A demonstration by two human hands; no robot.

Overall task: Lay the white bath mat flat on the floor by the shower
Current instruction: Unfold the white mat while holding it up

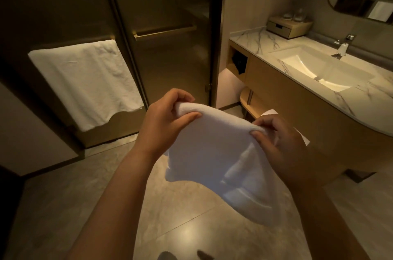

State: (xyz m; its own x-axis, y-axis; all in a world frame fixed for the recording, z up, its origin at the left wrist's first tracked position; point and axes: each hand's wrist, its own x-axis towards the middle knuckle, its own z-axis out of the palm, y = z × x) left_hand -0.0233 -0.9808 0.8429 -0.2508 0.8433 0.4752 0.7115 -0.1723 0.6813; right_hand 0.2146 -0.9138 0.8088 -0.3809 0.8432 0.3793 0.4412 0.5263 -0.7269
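Observation:
The white bath mat [214,153] hangs in the air in front of me, above the tiled floor [74,196]. My left hand [168,115] pinches its upper left edge between thumb and fingers. My right hand [278,140] pinches the upper right edge. The mat droops in folds below both hands, its lower part bunched toward the right. The glass shower doors [168,51] stand straight ahead, closed.
A white towel [85,81] hangs on the left door's handle bar. A curved vanity [297,106] with a marble top, lit sink [314,68] and faucet fills the right side. A wooden box [287,26] sits on the counter. A low shelf sits under the vanity.

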